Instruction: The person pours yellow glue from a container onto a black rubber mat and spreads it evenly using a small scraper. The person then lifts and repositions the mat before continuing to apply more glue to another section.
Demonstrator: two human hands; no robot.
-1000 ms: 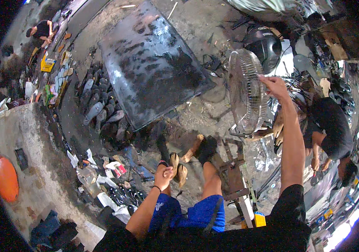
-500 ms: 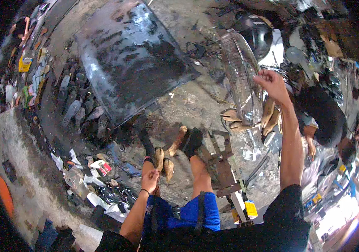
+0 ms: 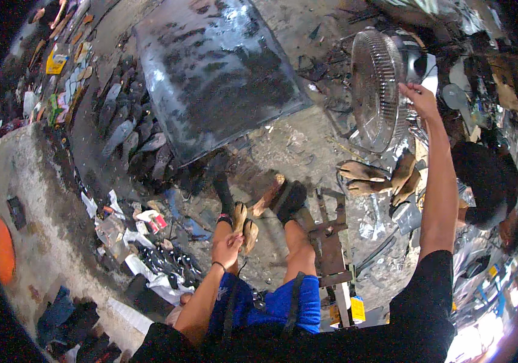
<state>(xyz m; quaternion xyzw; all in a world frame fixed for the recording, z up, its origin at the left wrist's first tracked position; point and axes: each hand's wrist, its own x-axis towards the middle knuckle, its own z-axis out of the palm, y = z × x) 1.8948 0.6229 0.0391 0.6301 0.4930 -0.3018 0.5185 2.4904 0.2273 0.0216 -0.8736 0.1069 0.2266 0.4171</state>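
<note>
Pinching narrowly, the right hand (image 3: 419,100) presumably steadies the fan (image 3: 380,91) left of its fingertips, while lasts (image 3: 250,233) sit beside the left hand (image 3: 227,250), fingers curled, contents indistinct.

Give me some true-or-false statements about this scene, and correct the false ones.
1. The right hand is at the fan cage. True.
2. The left hand is also at the cage. False: the left hand is low down, by brown shoe forms.
3. The shorts are red. False: the shorts are blue.
4. A large dark sheet lies left of the cage. True.
</note>
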